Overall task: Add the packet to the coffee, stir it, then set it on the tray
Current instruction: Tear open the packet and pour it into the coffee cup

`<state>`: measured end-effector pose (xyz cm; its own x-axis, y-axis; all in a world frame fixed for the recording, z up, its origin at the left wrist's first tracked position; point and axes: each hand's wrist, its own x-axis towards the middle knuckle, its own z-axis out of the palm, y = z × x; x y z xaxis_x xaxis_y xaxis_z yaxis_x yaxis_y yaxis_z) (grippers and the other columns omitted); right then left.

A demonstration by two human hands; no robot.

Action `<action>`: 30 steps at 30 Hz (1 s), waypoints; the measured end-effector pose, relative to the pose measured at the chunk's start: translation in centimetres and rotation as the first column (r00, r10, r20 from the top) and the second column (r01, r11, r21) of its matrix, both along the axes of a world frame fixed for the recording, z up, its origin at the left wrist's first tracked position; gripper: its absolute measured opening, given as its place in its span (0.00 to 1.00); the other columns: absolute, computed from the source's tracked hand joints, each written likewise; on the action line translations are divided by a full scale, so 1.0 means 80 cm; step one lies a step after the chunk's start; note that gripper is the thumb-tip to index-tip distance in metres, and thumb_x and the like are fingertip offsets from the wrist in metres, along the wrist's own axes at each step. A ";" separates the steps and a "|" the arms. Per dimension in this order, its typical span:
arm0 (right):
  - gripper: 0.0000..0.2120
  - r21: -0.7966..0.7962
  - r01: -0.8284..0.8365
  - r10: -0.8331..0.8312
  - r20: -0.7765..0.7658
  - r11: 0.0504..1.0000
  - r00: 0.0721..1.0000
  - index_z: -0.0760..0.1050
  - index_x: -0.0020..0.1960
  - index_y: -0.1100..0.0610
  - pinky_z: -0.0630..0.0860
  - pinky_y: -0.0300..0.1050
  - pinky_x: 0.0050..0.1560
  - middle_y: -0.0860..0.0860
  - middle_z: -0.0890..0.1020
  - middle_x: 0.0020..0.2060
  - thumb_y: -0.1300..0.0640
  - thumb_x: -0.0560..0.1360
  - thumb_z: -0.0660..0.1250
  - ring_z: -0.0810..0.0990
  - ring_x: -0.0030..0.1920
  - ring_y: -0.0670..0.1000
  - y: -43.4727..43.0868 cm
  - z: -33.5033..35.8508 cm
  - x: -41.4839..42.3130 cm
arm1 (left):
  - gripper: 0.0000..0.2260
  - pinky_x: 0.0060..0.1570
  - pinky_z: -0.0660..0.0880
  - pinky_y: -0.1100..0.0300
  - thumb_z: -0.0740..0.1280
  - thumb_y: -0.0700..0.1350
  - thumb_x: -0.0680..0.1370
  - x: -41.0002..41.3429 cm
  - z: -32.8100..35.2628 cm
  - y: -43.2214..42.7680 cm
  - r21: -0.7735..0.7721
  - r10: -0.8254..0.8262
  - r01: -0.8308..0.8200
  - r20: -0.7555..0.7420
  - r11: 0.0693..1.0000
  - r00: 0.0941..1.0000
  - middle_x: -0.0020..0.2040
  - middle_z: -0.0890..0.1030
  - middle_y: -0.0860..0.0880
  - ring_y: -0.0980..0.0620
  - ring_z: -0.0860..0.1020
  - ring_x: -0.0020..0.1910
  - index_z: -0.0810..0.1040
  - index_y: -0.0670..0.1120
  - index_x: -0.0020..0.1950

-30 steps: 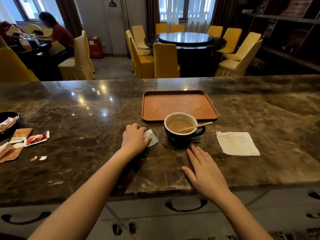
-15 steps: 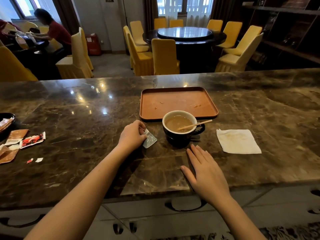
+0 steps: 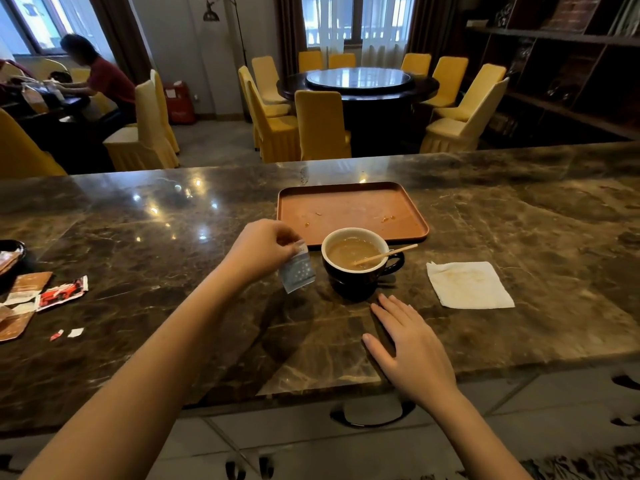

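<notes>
A dark cup of milky coffee point(image 3: 353, 261) stands on the marble counter with a wooden stir stick point(image 3: 388, 254) leaning in it. Just left of the cup, my left hand point(image 3: 259, 249) pinches the top corner of a small blue-and-white packet point(image 3: 297, 271), which hangs above the counter. My right hand point(image 3: 412, 351) lies flat on the counter in front of the cup, fingers spread, holding nothing. A brown tray point(image 3: 349, 209) sits directly behind the cup, bare except for a few crumbs.
A white napkin point(image 3: 467, 285) lies right of the cup. Torn packets and scraps point(image 3: 45, 292) and a dark dish point(image 3: 10, 252) are at the far left. Behind the counter are yellow chairs, a round table and a seated person.
My left hand has lifted the packet off the counter and raised it beside the cup. My right hand has stayed flat in place.
</notes>
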<state>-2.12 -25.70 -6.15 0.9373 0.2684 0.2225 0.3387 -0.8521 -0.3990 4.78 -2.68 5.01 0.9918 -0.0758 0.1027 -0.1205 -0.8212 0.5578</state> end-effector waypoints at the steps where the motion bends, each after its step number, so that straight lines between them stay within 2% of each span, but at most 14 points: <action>1: 0.30 0.028 0.004 -0.003 -0.006 1.000 1.000 0.64 0.70 0.51 0.50 0.39 0.71 0.47 0.65 0.72 0.37 0.73 0.49 0.57 0.73 0.44 0.000 0.001 0.000 | 0.11 0.47 0.72 0.65 0.66 0.43 0.75 -0.001 0.011 -0.002 0.014 -0.019 0.019 0.024 1.000 1.000 0.51 0.81 0.47 0.56 0.75 0.46 0.79 0.44 0.57; 4: 0.20 0.165 0.028 -0.019 -0.052 0.986 0.998 0.69 0.66 0.50 0.55 0.40 0.71 0.47 0.69 0.70 0.46 0.76 0.58 0.61 0.71 0.44 0.000 0.006 -0.002 | 0.08 0.36 0.69 0.70 0.67 0.43 0.75 -0.002 0.041 -0.008 -0.007 -0.087 0.088 0.041 0.996 0.995 0.43 0.78 0.53 0.60 0.74 0.39 0.80 0.47 0.53; 6: 0.17 0.305 0.062 -0.035 -0.093 0.950 0.995 0.72 0.63 0.51 0.62 0.37 0.67 0.48 0.74 0.66 0.51 0.76 0.61 0.67 0.67 0.43 0.000 0.015 -0.004 | 0.04 0.35 0.70 0.70 0.68 0.44 0.74 -0.001 0.056 -0.014 -0.079 -0.133 0.133 0.006 0.988 0.991 0.41 0.78 0.55 0.61 0.75 0.39 0.79 0.50 0.48; 8: 0.14 0.443 0.103 -0.055 -0.119 0.891 0.991 0.74 0.60 0.50 0.68 0.32 0.58 0.46 0.78 0.59 0.53 0.75 0.62 0.73 0.59 0.39 0.000 0.032 -0.008 | 0.03 0.37 0.71 0.69 0.68 0.44 0.74 0.002 0.066 -0.021 -0.149 -0.173 0.168 -0.023 0.975 0.985 0.40 0.78 0.55 0.59 0.76 0.40 0.79 0.50 0.46; 10: 0.11 0.581 0.129 -0.056 -0.143 0.804 0.988 0.76 0.57 0.49 0.75 0.34 0.52 0.44 0.81 0.53 0.54 0.75 0.63 0.77 0.51 0.38 0.003 0.061 -0.008 | 0.04 0.36 0.73 0.69 0.68 0.43 0.74 0.008 0.073 -0.029 -0.196 -0.205 0.194 -0.033 0.961 0.978 0.40 0.79 0.54 0.58 0.76 0.40 0.80 0.48 0.47; 12: 0.10 0.741 0.172 -0.013 -0.215 0.649 0.976 0.77 0.54 0.50 0.80 0.40 0.44 0.46 0.84 0.47 0.54 0.74 0.64 0.82 0.45 0.43 0.007 0.095 -0.001 | 0.05 0.31 0.74 0.72 0.68 0.41 0.74 0.015 0.077 -0.040 -0.254 -0.236 0.219 -0.039 0.942 0.971 0.40 0.79 0.53 0.58 0.77 0.39 0.80 0.46 0.49; 14: 0.11 0.822 0.245 0.071 -0.326 0.514 0.943 0.77 0.55 0.52 0.80 0.40 0.36 0.51 0.85 0.44 0.52 0.73 0.65 0.84 0.40 0.48 0.010 0.127 0.013 | 0.06 0.30 0.74 0.75 0.68 0.40 0.74 0.024 0.080 -0.052 -0.313 -0.252 0.231 -0.030 0.921 0.967 0.40 0.79 0.52 0.57 0.77 0.38 0.80 0.44 0.50; 15: 0.12 0.830 0.264 0.109 -0.360 0.491 0.927 0.76 0.55 0.54 0.79 0.39 0.33 0.52 0.85 0.43 0.51 0.73 0.65 0.84 0.38 0.48 0.011 0.138 0.022 | 0.06 0.30 0.74 0.75 0.68 0.40 0.74 0.029 0.080 -0.058 -0.347 -0.246 0.226 -0.015 0.910 0.969 0.40 0.79 0.52 0.57 0.77 0.38 0.80 0.43 0.50; 18: 0.12 0.845 0.251 0.128 -0.347 0.472 0.929 0.77 0.53 0.58 0.75 0.36 0.27 0.55 0.85 0.42 0.53 0.73 0.66 0.81 0.31 0.47 0.015 0.158 0.049 | 0.08 0.31 0.75 0.73 0.68 0.40 0.74 0.041 0.080 -0.070 -0.485 -0.192 0.194 0.054 0.853 0.980 0.41 0.79 0.51 0.57 0.77 0.39 0.79 0.42 0.52; 21: 0.09 0.837 0.239 0.074 -0.314 0.493 0.947 0.78 0.49 0.58 0.73 0.37 0.25 0.53 0.83 0.38 0.54 0.72 0.67 0.77 0.28 0.47 0.016 0.163 0.073 | 0.08 0.35 0.78 0.70 0.68 0.39 0.74 0.050 0.074 -0.074 -0.611 -0.158 0.166 0.067 0.774 0.985 0.42 0.79 0.50 0.56 0.78 0.42 0.79 0.40 0.52; 23: 0.08 0.836 0.231 0.085 -0.312 0.497 0.946 0.79 0.46 0.58 0.71 0.36 0.23 0.53 0.82 0.36 0.53 0.72 0.68 0.74 0.28 0.48 0.018 0.164 0.086 | 0.09 0.36 0.78 0.70 0.68 0.39 0.74 0.055 0.068 -0.075 -0.643 -0.128 0.137 0.062 0.754 0.990 0.43 0.80 0.49 0.54 0.79 0.43 0.78 0.40 0.53; 26: 0.05 0.827 0.231 0.065 -0.305 0.513 0.950 0.79 0.40 0.56 0.67 0.34 0.21 0.52 0.79 0.32 0.55 0.72 0.68 0.71 0.23 0.44 0.017 0.162 0.103 | 0.08 0.34 0.77 0.70 0.68 0.40 0.74 0.065 0.060 -0.076 -0.703 -0.087 0.081 0.027 0.707 0.996 0.43 0.79 0.49 0.55 0.79 0.42 0.78 0.41 0.53; 28: 0.04 0.827 0.234 0.049 -0.300 0.510 0.953 0.78 0.40 0.55 0.66 0.33 0.22 0.51 0.78 0.32 0.56 0.72 0.67 0.71 0.23 0.42 0.015 0.158 0.112 | 0.07 0.35 0.78 0.68 0.68 0.39 0.74 0.071 0.056 -0.077 -0.712 -0.078 0.053 -0.002 0.700 0.997 0.44 0.79 0.49 0.55 0.79 0.42 0.78 0.43 0.52; 30: 0.03 0.846 0.224 0.066 -0.290 0.485 0.955 0.78 0.42 0.56 0.66 0.34 0.22 0.53 0.78 0.33 0.58 0.73 0.66 0.71 0.26 0.44 0.012 0.153 0.123 | 0.08 0.37 0.80 0.66 0.68 0.38 0.74 0.078 0.051 -0.078 -0.714 -0.091 0.030 -0.047 0.699 0.995 0.44 0.80 0.48 0.53 0.80 0.43 0.77 0.44 0.52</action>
